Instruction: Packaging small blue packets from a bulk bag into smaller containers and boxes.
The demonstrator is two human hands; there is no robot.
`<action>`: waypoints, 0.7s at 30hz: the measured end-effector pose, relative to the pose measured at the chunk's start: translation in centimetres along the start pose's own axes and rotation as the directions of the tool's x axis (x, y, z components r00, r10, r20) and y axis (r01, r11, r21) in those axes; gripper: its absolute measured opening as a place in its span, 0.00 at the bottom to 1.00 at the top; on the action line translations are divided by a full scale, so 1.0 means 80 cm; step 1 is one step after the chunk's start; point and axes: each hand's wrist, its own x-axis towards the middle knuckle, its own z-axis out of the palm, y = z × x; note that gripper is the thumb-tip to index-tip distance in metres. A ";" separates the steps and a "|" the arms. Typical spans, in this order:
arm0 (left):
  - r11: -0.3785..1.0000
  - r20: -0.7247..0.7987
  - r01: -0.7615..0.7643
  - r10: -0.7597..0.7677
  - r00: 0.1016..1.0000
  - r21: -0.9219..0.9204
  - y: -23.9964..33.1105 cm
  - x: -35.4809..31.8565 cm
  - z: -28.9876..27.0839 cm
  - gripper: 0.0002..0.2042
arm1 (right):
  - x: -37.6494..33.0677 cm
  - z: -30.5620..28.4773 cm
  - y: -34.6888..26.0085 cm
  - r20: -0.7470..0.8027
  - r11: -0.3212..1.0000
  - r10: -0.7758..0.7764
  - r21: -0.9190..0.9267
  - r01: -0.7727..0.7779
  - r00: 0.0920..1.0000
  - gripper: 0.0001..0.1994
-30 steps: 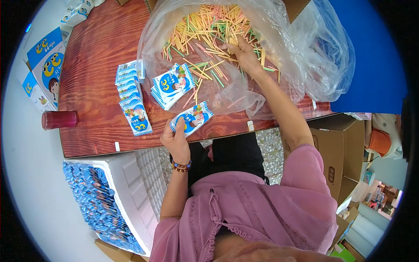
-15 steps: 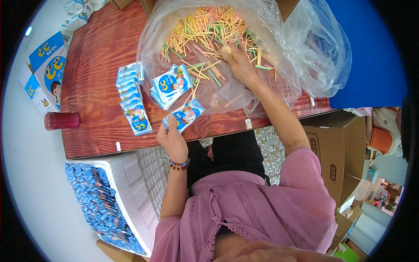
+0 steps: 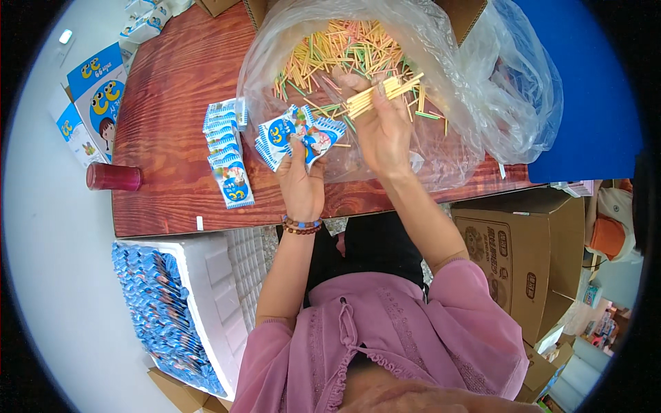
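Note:
My right hand (image 3: 387, 138) is closed round a bundle of thin pale-yellow sticks (image 3: 405, 86), raised over the front of a clear plastic bag (image 3: 441, 155). A loose heap of yellow, pink and green sticks (image 3: 344, 45) lies on the bag behind it. My left hand (image 3: 301, 182) pinches a small blue-and-white packet (image 3: 326, 136) between thumb and fingers. The packet overlaps a short stack of like packets (image 3: 274, 131) at the bag's front left edge. Whether the held packet's mouth is open, I cannot tell.
Left of the stack, a row of overlapping packets (image 3: 231, 175) lies on the red wood-grain table (image 3: 165, 165). A dark red cup (image 3: 113, 177) lies sideways by the left edge. Below stands a white foam box (image 3: 206, 289) full of blue packets; a cardboard carton (image 3: 509, 248) is at right.
My right hand has come up from the heap toward me with a bundle of sticks. My left hand has moved the packet up and right, against the stack.

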 end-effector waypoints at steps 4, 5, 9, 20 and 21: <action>1.000 0.030 0.006 -0.005 1.000 -0.016 -0.006 0.003 -0.006 0.09 | -0.008 0.009 0.016 -0.048 0.999 -0.039 0.012 0.040 0.998 0.13; 1.000 0.039 0.005 -0.004 0.999 -0.021 -0.006 0.003 -0.007 0.09 | -0.010 0.012 0.019 -0.052 0.999 -0.046 0.003 0.047 0.998 0.12; 0.999 0.032 -0.001 0.002 0.999 -0.032 -0.004 0.002 -0.009 0.10 | -0.015 0.022 0.021 -0.037 0.999 -0.050 -0.010 0.050 0.998 0.10; 0.998 0.038 -0.051 0.052 0.998 -0.047 0.001 -0.004 0.012 0.11 | -0.029 0.004 0.042 0.033 0.989 -0.078 -0.120 0.082 0.996 0.10; 0.998 0.038 -0.050 0.051 0.998 -0.047 -0.001 -0.003 0.010 0.11 | -0.031 0.005 0.042 0.032 0.989 -0.079 -0.121 0.082 0.996 0.10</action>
